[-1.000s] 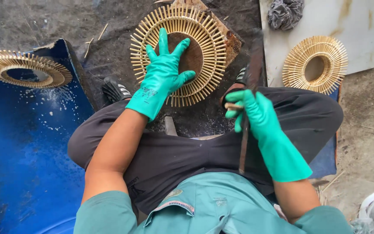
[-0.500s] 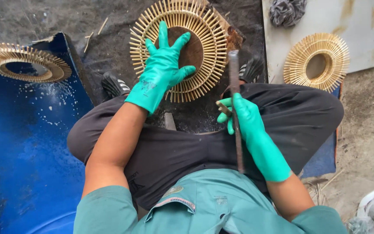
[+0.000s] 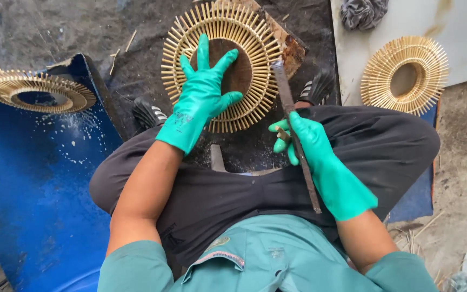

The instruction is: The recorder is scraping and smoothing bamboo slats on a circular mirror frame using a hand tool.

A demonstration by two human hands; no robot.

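Far left, a finished stick ring sits on the top edge of the blue sheet, w/ pale specks scattered below it.

Centre: our left hand, green glove, is spread flat, fingers released, pressing the sunburst ring down on the wood block at the far edge of the dark ground between our feet. It grasps nothing, just pins.

Our right hand is clenched round the long dark blade, tip touching the ring's right rim, handle end running back over the lap.

To do this step well, we judge: keep the left palm over the hub so the ring can't spin, fingers well inside the rim & away from the blade's line; work only the stick ends overhanging the block; short controlled strokes, blade square to the sticks so ends come even.

Right: a second gold ring lies on the lower edge of the pale board; grey rag at its top left corner. No packages, labels or signs visible anywhere.
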